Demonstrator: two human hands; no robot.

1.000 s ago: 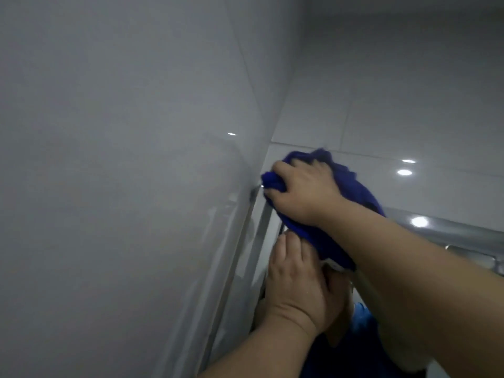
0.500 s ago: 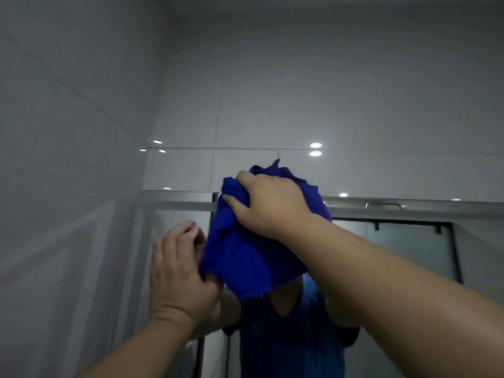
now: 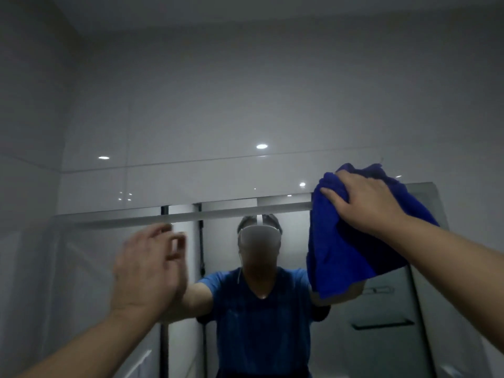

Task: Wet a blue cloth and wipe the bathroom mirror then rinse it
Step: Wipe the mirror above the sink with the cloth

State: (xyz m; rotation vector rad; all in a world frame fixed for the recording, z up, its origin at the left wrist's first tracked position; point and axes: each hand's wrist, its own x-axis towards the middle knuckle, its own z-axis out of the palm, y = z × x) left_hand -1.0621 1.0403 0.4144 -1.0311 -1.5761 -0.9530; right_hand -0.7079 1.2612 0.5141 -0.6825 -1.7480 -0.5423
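Showing deep royal blue across the cloth (image 3: 351, 249), darkening almost to navy in the folds, with a paler greyish strip edging the bottom hem. Glinting pale silver-grey along the top edge of the mirror (image 3: 131, 214). Reflecting in the glass a medium-blue shirt (image 3: 261, 323), plain and unpatterned, and a white headset (image 3: 259, 236) with a white strap. Gleaming glossy light grey over the wall tiles (image 3: 218, 110), plain, crossed by thin darker grout lines and dotted with small bright white light spots. Standing out black: a thin vertical bar (image 3: 201, 246) and a low rail (image 3: 381, 324), both in the reflection.
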